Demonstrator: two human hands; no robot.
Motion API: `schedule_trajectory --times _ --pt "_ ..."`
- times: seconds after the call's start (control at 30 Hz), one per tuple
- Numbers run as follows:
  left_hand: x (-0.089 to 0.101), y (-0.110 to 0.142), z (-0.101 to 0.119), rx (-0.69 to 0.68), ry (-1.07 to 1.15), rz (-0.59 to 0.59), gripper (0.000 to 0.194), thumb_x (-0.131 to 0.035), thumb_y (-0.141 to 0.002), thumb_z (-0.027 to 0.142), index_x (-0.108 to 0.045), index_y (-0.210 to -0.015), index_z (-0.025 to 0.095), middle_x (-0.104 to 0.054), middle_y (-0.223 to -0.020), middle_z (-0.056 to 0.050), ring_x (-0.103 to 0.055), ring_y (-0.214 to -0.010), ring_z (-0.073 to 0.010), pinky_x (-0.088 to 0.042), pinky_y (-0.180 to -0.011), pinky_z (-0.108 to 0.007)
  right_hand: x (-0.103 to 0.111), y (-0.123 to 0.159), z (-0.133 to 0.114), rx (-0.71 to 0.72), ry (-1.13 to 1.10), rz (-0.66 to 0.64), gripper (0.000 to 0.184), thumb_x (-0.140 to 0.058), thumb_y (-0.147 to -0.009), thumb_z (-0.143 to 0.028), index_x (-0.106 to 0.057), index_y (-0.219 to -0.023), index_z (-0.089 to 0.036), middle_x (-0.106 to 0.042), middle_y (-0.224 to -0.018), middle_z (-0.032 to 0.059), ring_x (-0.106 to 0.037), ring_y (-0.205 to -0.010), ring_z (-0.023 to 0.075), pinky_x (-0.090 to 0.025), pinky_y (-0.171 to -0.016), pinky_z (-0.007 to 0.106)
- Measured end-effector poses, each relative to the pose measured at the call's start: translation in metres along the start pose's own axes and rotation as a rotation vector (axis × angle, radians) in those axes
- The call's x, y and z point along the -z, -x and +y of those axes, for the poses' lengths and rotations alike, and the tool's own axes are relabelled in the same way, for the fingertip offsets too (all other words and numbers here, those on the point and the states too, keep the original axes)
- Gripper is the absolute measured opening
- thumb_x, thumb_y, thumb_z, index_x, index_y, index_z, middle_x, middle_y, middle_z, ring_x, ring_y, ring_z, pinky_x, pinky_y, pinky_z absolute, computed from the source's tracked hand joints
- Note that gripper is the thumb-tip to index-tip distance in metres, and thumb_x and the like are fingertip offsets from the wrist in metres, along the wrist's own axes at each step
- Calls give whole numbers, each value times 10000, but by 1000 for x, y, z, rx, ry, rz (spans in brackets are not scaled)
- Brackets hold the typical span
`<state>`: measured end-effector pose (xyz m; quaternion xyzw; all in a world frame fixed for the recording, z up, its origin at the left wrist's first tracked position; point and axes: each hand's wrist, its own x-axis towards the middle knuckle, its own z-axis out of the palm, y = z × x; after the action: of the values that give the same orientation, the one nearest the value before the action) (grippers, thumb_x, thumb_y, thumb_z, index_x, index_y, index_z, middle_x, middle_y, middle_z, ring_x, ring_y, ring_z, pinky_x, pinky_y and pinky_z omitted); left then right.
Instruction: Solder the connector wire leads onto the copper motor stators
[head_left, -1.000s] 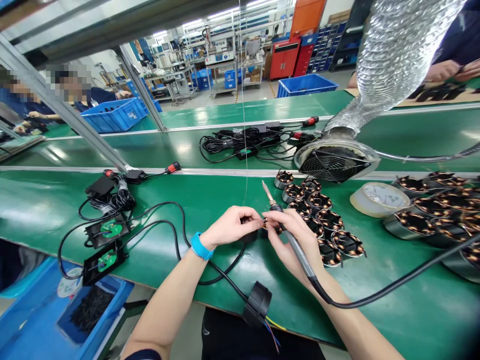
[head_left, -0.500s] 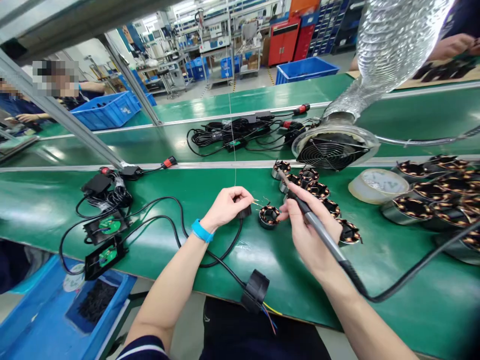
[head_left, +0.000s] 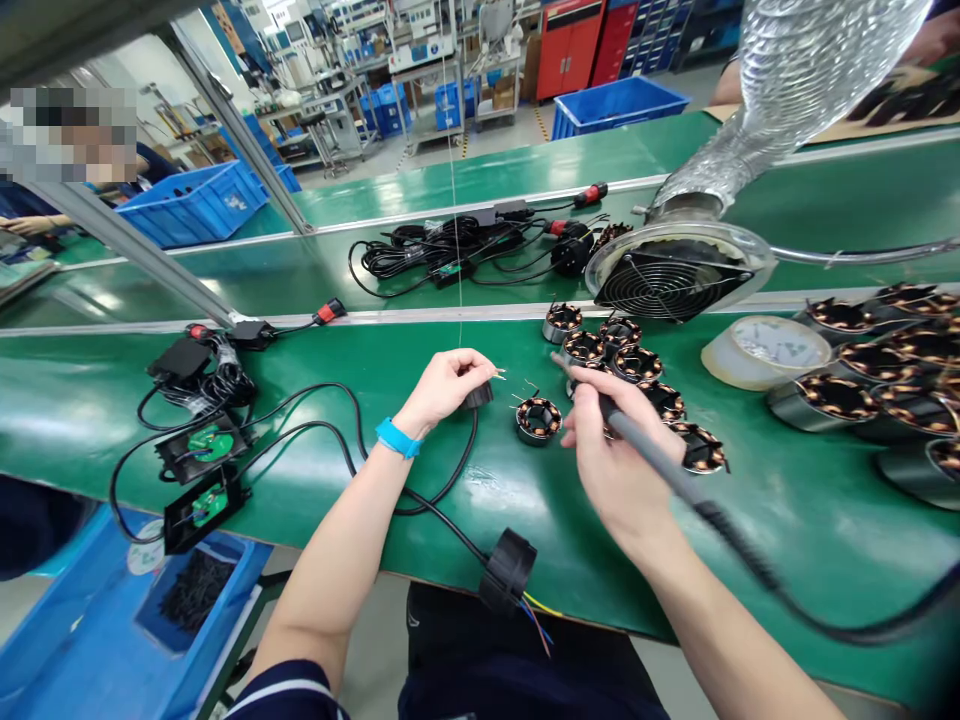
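Note:
My left hand (head_left: 450,388), with a blue band on its wrist, pinches thin wires (head_left: 500,375) whose bare tips poke out past the thumb. Just under those fingers is a black round cap (head_left: 478,397), partly hidden, with a black cable leading off it. My right hand (head_left: 626,440) is wrapped round a soldering iron (head_left: 649,452), its tip pointing up and left over the bench. Between the hands stands one copper-wound motor stator (head_left: 538,420), its leads sticking up; neither hand touches it. More stators (head_left: 636,364) sit behind and beside my right hand.
A second black cap (head_left: 508,570) with coloured wires lies at the bench's front edge. Black boxes with green boards (head_left: 206,503) lie left. A fume fan (head_left: 675,275) stands behind the stators, beside a round translucent tub (head_left: 765,352). One thin strand (head_left: 456,200) hangs from above.
My right hand has drawn back from the single stator, which its fingers were at before. My left hand with the wires is slightly farther from that stator. The view has shifted a little.

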<state>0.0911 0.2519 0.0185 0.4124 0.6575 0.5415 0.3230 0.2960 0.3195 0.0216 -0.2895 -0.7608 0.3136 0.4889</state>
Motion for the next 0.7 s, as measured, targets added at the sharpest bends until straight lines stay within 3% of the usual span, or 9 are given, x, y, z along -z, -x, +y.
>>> schedule_trajectory --times 0.1,0.17,0.53,0.7 --pt "7 0 -1 14 25 69 301 -758 -786 431 -700 -774 136 -703 -812 -44 -591 -753 -135 -427 -726 -254 -6 4 2 204 121 -84 280 -526 -1042 -232 -658 -1281 -168 -687 -1029 99 -680 -888 220 -565 -855 373" --pt "11 2 -2 21 36 83 300 -761 -780 430 -700 -771 136 -697 -794 -42 -589 -742 -136 -428 -721 -255 -8 8 4 260 214 -174 336 -560 -1029 -251 -619 -1346 -156 -662 -1040 112 -663 -886 243 -565 -822 392" --pt "13 10 -4 42 42 26 327 -758 -785 450 -688 -754 133 -695 -809 -55 -601 -776 -153 -434 -739 -263 -9 14 17 240 313 -316 493 -664 -959 -235 -511 -1427 -206 -631 -1153 89 -674 -926 254 -570 -775 369" --pt "12 12 -1 37 35 -4 320 -756 -783 444 -707 -752 129 -697 -779 -52 -585 -734 -142 -432 -717 -259 -6 12 18 184 174 -381 493 -624 -947 -171 -506 -1420 -245 -628 -1199 77 -675 -966 235 -571 -800 337"
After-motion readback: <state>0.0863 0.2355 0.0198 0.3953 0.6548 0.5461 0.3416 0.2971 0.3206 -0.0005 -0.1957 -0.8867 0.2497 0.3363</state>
